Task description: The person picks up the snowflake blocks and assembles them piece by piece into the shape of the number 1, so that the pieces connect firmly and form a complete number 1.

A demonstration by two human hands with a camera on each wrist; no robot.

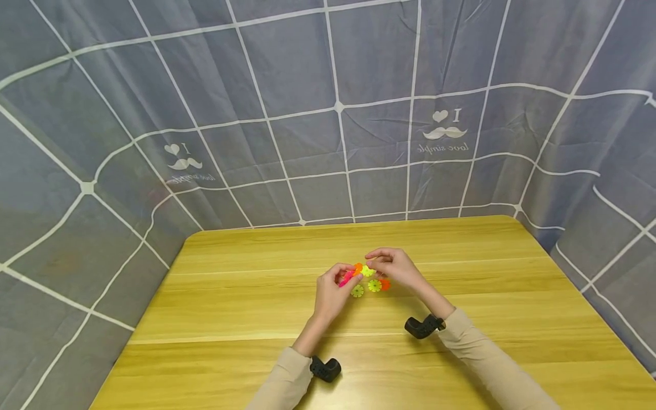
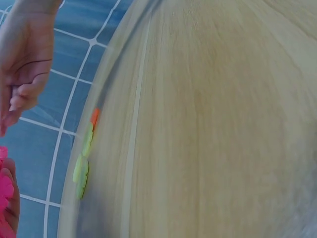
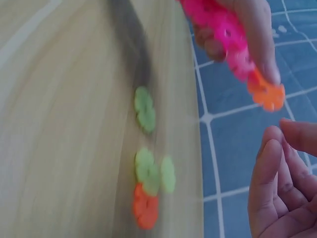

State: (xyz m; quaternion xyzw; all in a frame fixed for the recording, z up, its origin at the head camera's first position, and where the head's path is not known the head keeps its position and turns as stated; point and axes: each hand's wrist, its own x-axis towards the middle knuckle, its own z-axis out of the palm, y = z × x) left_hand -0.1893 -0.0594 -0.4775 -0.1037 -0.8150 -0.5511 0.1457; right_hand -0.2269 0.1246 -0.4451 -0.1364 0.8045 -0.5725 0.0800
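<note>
My left hand [image 1: 330,290] grips a row of joined pink notched flower discs [image 3: 225,29] with an orange flower disc [image 3: 267,93] at its end. The left thumb presses against the orange disc. Beside it, my right hand [image 1: 397,266] has loosely bent fingers, with thumb and index close together; nothing shows between them. Below the hands, loose discs lie on the table: a green one [image 1: 357,291], a yellow-green one [image 1: 374,285] overlapping an orange-red one [image 1: 385,284], and a yellow one [image 1: 367,271] near the right fingertips.
The wood-grain table [image 1: 230,296] spreads around the hands. Behind and beside it hangs a grey curtain [image 1: 287,148] with white grid lines. A black wrist device [image 1: 326,369] sits at the left cuff, and another black device [image 1: 423,327] at the right.
</note>
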